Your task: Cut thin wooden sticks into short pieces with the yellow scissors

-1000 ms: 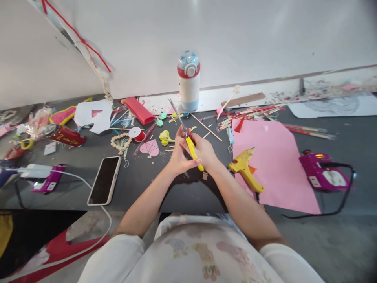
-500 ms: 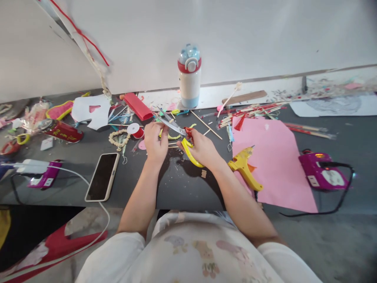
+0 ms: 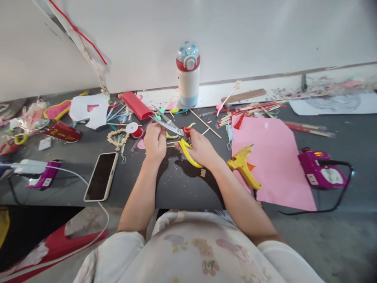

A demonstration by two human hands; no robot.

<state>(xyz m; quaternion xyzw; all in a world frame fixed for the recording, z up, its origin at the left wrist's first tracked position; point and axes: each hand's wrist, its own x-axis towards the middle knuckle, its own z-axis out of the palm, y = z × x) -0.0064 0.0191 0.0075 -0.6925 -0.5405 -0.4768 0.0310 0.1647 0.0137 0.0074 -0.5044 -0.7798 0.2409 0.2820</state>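
My right hand (image 3: 203, 148) gripped the yellow-handled scissors (image 3: 180, 132) by the handles, blades parted above the dark desk (image 3: 188, 192) and angled past my left hand (image 3: 155, 141). My left fingers were curled in; I couldn't tell whether they pinched anything. I judged this a cutting step, calling for fingertips clear of the edges. A glue gun (image 3: 244, 167) overlapped pink paper (image 3: 277, 165); a bottle (image 3: 188, 78) stood before the white wall (image 3: 265, 39).
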